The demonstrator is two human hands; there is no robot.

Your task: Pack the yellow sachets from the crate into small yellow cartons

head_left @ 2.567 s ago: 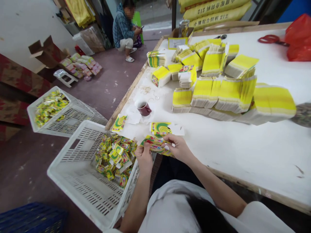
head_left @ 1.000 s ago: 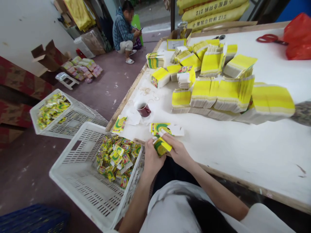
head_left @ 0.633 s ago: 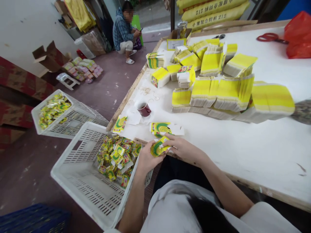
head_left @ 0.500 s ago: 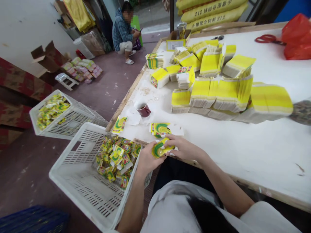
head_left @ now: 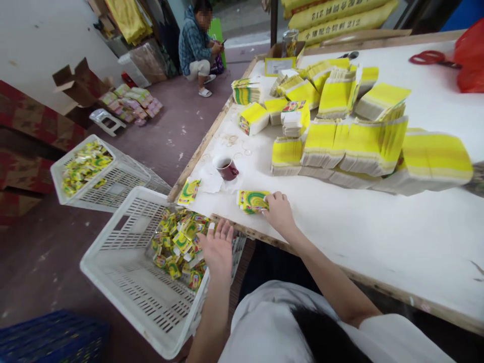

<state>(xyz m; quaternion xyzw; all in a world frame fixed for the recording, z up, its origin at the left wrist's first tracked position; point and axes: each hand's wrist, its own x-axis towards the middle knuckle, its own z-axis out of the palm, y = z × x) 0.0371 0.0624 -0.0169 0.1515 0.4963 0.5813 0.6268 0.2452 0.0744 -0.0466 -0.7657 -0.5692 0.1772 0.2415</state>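
Yellow carton (head_left: 250, 201): printed with a green swirl and red marks, lying flat near the front edge of the table (head_left: 378, 222), right of its near left corner; covered at one end by the right hand (head_left: 280, 214); possibly more than one layer. Small yellow-green boxes (head_left: 180, 243): heaped loosely, variously tilted, in the white crate (head_left: 120, 288), toward the side beside the table.

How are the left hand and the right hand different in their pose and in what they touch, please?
The left hand is open, palm up with fingers spread; the right hand is palm down with fingers bent.

The left hand appears to hold nothing, seen against the near white crate; the right hand touches the yellow-green carton on the table.

Both hands are bare.
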